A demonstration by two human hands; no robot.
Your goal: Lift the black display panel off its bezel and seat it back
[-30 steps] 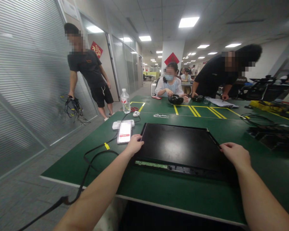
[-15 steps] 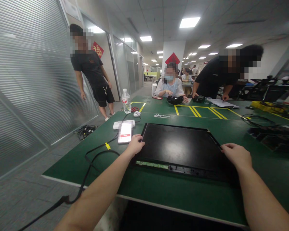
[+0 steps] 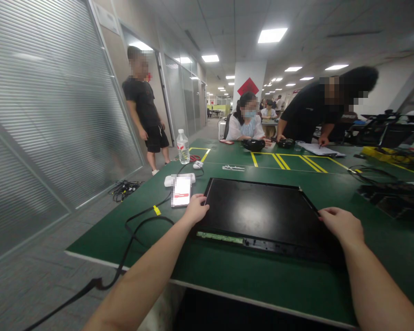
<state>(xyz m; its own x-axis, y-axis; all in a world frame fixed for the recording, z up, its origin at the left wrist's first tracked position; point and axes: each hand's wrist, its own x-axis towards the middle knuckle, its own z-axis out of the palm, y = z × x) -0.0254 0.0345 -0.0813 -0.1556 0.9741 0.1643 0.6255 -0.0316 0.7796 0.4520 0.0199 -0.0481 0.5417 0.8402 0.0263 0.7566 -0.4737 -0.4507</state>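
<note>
Black panel (image 3: 255, 209): might crack if twisted unevenly;
Left hand (image 3: 196, 209): fingers pinching 1 edge;
Right hand (image 3: 344, 225): fingers pinching opposite edge

From my end the screen (image 3: 251, 207) reads as smooth and half-matt, light spreading over it in a soft pale blur; I can't tell whether its face is glass or plastic. The green circuit strip (image 3: 221, 237) looks hard and uneven. I see a smooth, low sheen on the table (image 3: 272, 276). The bottle (image 3: 183, 151) is clear, shiny plastic, the phone (image 3: 182, 189) flat-faced and smooth. The cord (image 3: 96, 284) looks matt and rubbery. Further off I make out white paper (image 3: 315, 149) and dull, rough-looking carpet (image 3: 51, 276).
</note>
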